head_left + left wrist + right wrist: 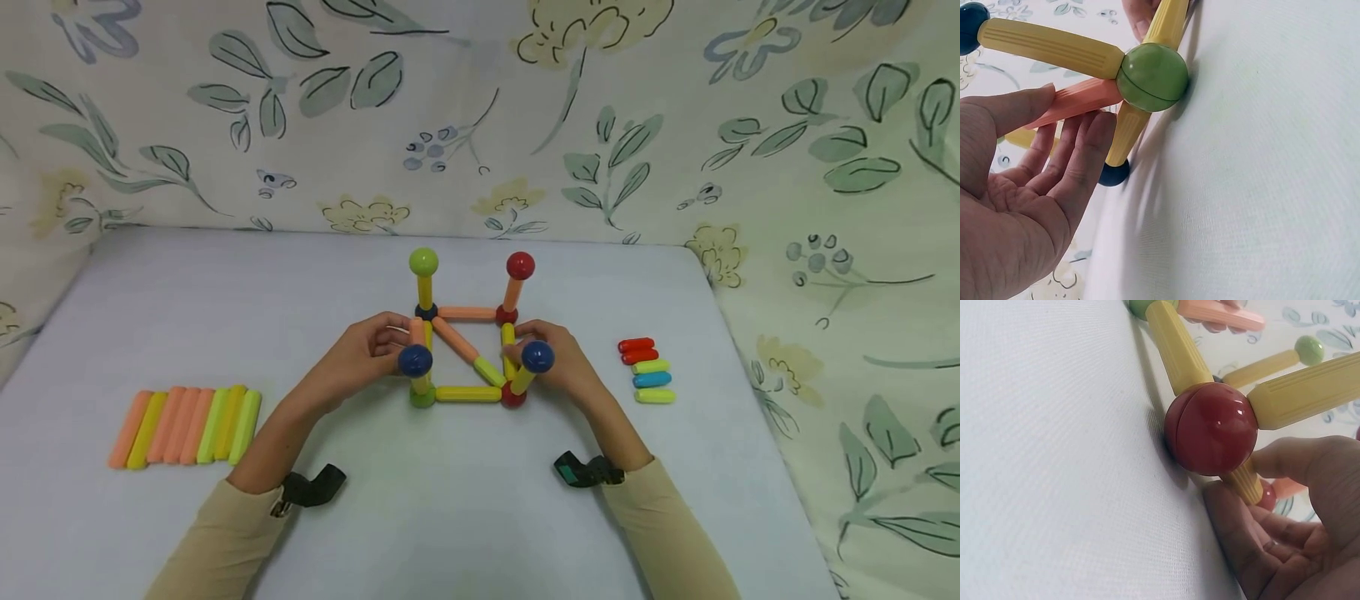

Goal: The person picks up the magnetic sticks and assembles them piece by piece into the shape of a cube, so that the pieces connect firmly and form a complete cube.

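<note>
Your left hand (371,346) pinches an orange stick (1082,103), thumb on one side and fingers along the other. In the left wrist view, the stick's near end meets the green ball (1152,77) at the front left corner of the frame (467,352); it slants up from there. The frame, built of sticks and balls, stands mid-desk (435,517), between your hands.

Your right hand (558,354) has thumb and fingers closed about the right-side yellow stick (1244,484), just behind the front right red ball (1212,429). That stick runs back to the rear red ball (507,315); a dark blue ball (426,312) marks the remaining base corner.

You have yellow sticks along the front and left of the base too, and an orange one at the back. A diagonal (489,372) of one orange and one light green stick links the dark blue corner to the front right one. Each corner carries a raised stick with a ball on top: light green (423,262) and red (520,266) at the back, dark blue on both front ones.

To your left lies a row of eight sticks (187,425), side by side; to your right, five short sticks (651,379). Flowered cloth (465,192) hangs behind the desk.
</note>
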Demonstrator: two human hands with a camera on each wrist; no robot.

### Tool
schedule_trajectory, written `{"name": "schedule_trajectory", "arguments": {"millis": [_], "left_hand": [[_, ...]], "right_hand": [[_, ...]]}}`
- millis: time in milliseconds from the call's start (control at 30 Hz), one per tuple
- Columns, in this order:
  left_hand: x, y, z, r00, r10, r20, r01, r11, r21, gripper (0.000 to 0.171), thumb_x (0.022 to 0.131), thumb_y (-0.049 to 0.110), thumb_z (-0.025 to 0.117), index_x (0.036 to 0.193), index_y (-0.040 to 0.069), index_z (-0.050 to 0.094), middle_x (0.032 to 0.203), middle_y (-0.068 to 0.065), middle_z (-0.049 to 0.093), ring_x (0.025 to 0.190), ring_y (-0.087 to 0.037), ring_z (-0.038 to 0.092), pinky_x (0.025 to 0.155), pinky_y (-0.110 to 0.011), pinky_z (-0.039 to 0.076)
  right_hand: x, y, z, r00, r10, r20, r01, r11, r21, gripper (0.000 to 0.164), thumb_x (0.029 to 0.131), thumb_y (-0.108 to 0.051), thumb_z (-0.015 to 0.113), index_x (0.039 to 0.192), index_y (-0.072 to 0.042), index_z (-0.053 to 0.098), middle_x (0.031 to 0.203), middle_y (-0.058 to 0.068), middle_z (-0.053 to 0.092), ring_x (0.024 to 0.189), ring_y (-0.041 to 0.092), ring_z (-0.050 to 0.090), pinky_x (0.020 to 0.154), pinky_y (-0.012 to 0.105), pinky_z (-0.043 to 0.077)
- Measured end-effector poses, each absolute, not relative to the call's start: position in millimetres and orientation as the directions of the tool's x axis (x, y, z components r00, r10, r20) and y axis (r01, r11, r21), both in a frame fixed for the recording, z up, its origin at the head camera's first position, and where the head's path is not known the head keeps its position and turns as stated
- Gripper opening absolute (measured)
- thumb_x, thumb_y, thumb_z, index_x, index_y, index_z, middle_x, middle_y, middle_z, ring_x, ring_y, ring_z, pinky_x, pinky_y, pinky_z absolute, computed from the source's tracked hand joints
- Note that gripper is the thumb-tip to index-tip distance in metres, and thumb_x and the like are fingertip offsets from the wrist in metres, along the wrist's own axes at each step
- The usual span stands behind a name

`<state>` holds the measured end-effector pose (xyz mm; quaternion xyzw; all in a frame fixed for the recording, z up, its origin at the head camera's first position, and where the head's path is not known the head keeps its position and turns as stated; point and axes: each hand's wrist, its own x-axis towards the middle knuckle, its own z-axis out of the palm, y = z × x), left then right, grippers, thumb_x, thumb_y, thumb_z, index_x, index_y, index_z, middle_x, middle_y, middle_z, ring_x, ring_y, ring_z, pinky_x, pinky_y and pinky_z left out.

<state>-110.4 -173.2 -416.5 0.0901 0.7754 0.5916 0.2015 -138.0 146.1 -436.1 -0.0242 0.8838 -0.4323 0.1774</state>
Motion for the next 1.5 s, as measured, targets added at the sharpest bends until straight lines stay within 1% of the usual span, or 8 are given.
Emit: {"name": "schedule_trajectory", "arguments": {"millis": [433, 600, 700, 833, 967, 1133, 1367, 1500], "left_hand": [[-111, -171, -420, -0.892, 0.414, -0.181, -0.060, 0.287, 0.956, 0.044, 0.106, 0.012, 0.065, 0.147, 0.004, 0.055, 0.121, -0.017, 0.073, 0.105, -0.020, 0.073, 0.088, -0.031, 0.060], [-110, -171, -420, -0.889, 0.420, -0.185, -0.055, 0.303, 0.951, 0.043, 0.107, 0.014, 0.064, 0.147, 0.001, 0.056, 0.124, -0.017, 0.073, 0.111, -0.023, 0.072, 0.090, -0.030, 0.059], [-110, -172, -420, -0.886, 0.418, -0.200, -0.062, 0.321, 0.945, 0.042, 0.109, 0.022, 0.061, 0.146, 0.000, 0.058, 0.126, -0.017, 0.073, 0.114, -0.023, 0.072, 0.092, -0.030, 0.059], [-113, -176, -419, -0.899, 0.368, -0.238, -0.122, 0.312, 0.942, 0.050, 0.114, 0.037, 0.050, 0.145, 0.000, 0.060, 0.129, -0.018, 0.070, 0.115, -0.025, 0.071, 0.092, -0.030, 0.061], [-118, -177, -417, -0.914, 0.302, -0.269, -0.164, 0.331, 0.929, 0.053, 0.114, 0.040, 0.048, 0.144, -0.002, 0.059, 0.135, -0.021, 0.065, 0.114, -0.025, 0.069, 0.089, -0.029, 0.062], [-129, -175, -417, -0.896, 0.290, -0.338, -0.190, 0.438, 0.879, 0.050, 0.112, 0.036, 0.054, 0.142, -0.004, 0.061, 0.130, -0.023, 0.068, 0.105, -0.023, 0.071, 0.084, -0.026, 0.062], [-137, -170, -422, -0.875, 0.279, -0.395, -0.243, 0.452, 0.858, 0.045, 0.110, 0.025, 0.058, 0.142, -0.007, 0.060, 0.119, -0.021, 0.074, 0.084, -0.014, 0.070, 0.072, -0.024, 0.061], [-137, -162, -425, -0.888, 0.264, -0.376, -0.224, 0.465, 0.856, 0.045, 0.106, 0.020, 0.061, 0.142, -0.007, 0.060, 0.122, -0.023, 0.074, 0.076, -0.013, 0.070, 0.069, -0.025, 0.059]], "right_hand": [[-139, 148, -439, -0.937, -0.216, -0.275, 0.086, 0.620, -0.780, 0.048, 0.098, -0.037, 0.074, 0.133, -0.006, 0.065, 0.112, 0.013, 0.071, 0.100, 0.027, 0.063, 0.091, 0.040, 0.056], [-138, 149, -439, -0.938, -0.213, -0.275, 0.089, 0.619, -0.781, 0.047, 0.098, -0.037, 0.074, 0.133, -0.006, 0.065, 0.112, 0.013, 0.071, 0.099, 0.027, 0.063, 0.089, 0.039, 0.056], [-138, 149, -438, -0.939, -0.212, -0.271, 0.087, 0.616, -0.783, 0.047, 0.098, -0.036, 0.074, 0.133, -0.006, 0.065, 0.112, 0.013, 0.071, 0.099, 0.027, 0.063, 0.088, 0.038, 0.056], [-140, 148, -441, -0.938, -0.229, -0.259, 0.068, 0.611, -0.788, 0.048, 0.099, -0.036, 0.073, 0.134, -0.006, 0.065, 0.113, 0.013, 0.071, 0.100, 0.027, 0.064, 0.089, 0.038, 0.056], [-140, 148, -442, -0.938, -0.220, -0.267, 0.075, 0.624, -0.778, 0.048, 0.099, -0.038, 0.073, 0.134, -0.006, 0.065, 0.114, 0.013, 0.071, 0.101, 0.027, 0.064, 0.090, 0.039, 0.057], [-139, 149, -441, -0.938, -0.191, -0.288, 0.107, 0.633, -0.767, 0.047, 0.098, -0.037, 0.073, 0.134, -0.007, 0.065, 0.114, 0.014, 0.070, 0.103, 0.029, 0.063, 0.091, 0.041, 0.057], [-137, 148, -440, -0.929, -0.221, -0.296, 0.099, 0.623, -0.776, 0.049, 0.099, -0.038, 0.073, 0.134, -0.006, 0.065, 0.113, 0.013, 0.071, 0.099, 0.026, 0.064, 0.088, 0.038, 0.057], [-138, 150, -438, -0.933, -0.233, -0.275, 0.072, 0.626, -0.776, 0.049, 0.099, -0.037, 0.074, 0.134, -0.004, 0.065, 0.111, 0.012, 0.073, 0.097, 0.026, 0.065, 0.086, 0.038, 0.057]]}}
